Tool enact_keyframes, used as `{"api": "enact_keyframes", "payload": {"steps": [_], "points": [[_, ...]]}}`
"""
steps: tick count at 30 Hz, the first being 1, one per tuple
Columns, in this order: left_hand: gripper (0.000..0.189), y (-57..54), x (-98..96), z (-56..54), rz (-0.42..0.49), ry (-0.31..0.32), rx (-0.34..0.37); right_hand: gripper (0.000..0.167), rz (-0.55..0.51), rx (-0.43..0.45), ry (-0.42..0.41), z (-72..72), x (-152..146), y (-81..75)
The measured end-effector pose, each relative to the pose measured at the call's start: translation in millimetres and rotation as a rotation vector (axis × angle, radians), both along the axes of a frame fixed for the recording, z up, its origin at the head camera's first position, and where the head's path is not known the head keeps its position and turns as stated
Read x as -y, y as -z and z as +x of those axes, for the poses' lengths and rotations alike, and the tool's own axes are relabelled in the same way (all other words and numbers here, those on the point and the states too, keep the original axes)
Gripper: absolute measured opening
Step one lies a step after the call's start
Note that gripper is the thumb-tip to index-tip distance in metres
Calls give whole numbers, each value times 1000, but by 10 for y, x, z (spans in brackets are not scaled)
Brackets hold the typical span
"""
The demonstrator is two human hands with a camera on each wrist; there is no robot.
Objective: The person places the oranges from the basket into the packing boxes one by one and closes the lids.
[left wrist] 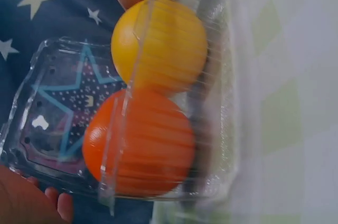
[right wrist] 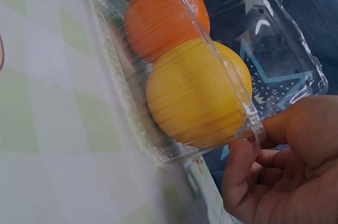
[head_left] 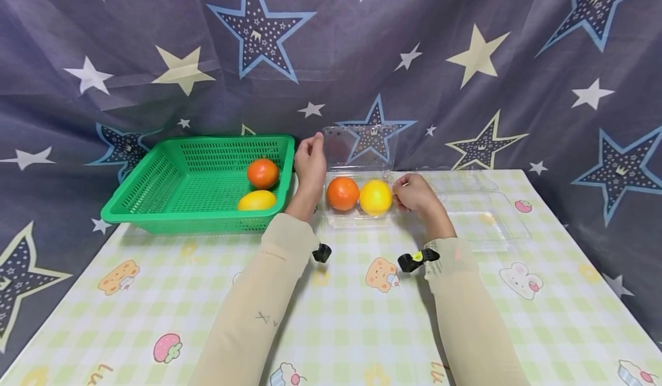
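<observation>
A clear plastic clamshell box (head_left: 357, 223) stands with its lid (head_left: 357, 145) raised. Inside sit an orange-red round fruit (head_left: 342, 193) on the left and a yellow round fruit (head_left: 376, 197) on the right. My left hand (head_left: 310, 165) is at the lid's left edge near the upper corner, fingers curled; its exact contact is partly hidden. With thumb and fingers, my right hand (head_left: 414, 192) pinches the box's right rim beside the yellow fruit, as the right wrist view shows (right wrist: 288, 160).
Left of the box, a green plastic basket (head_left: 124, 208) holds an orange-red fruit (head_left: 262, 173) and a yellow fruit (head_left: 257, 200). A second clear box (head_left: 512, 225) lies to the right. Behind the checked tablecloth (head_left: 331, 328) hangs a star-patterned curtain (head_left: 320, 58).
</observation>
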State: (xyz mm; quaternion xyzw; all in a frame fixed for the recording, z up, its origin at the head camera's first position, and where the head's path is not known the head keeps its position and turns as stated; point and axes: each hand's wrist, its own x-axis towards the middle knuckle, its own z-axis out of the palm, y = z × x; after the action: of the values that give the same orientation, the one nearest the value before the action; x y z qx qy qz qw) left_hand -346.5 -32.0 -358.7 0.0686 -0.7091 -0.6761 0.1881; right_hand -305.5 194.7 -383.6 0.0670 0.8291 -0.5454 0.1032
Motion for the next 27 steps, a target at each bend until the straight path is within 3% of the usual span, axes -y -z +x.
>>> {"api": "enact_keyframes", "payload": {"steps": [8,15,19,27], "points": [[50,-149,18,168,81,36,-53,17,-5,-1,-3,-9,1,2],[32,-188,25,323,17,88,0,21,-12,1,-8,-9,-21,16],[19,-166,29,386,-87,92,-39,20,-6,1,-15,-11,-27,26],[11,-138,116,505,-410,79,-228,17,-10,-6,-13,-20,-19,30]]}}
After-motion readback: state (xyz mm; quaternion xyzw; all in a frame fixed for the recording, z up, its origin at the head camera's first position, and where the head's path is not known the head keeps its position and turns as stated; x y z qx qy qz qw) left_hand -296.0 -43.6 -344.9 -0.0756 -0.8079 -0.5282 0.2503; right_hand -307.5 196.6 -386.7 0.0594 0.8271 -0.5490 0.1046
